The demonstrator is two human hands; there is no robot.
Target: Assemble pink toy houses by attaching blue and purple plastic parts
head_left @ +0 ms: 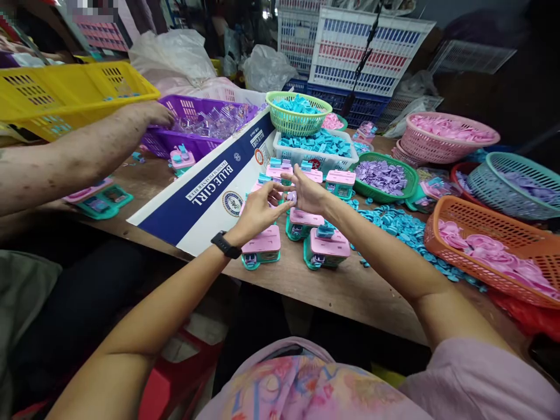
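My left hand (261, 210), with a black band on its wrist, meets my right hand (310, 193) above the toys in the middle of the table. Between their fingertips is a small lilac plastic piece (291, 198), and both hands are closed on it. Around and below them stand several toy houses with pink roofs and teal bases. One toy house (262, 242) is below my left hand; another toy house (328, 245), with blue pieces on its roof, is below my right. My hands partly hide the toys behind them.
A printed cardboard sheet (205, 201) divides the table at left. Beyond it, a co-worker's arm (79, 146) reaches to a purple basket (188, 137). Loose blue pieces (394, 227) lie at right, beside an orange basket (494, 227) and a green basket (371, 195).
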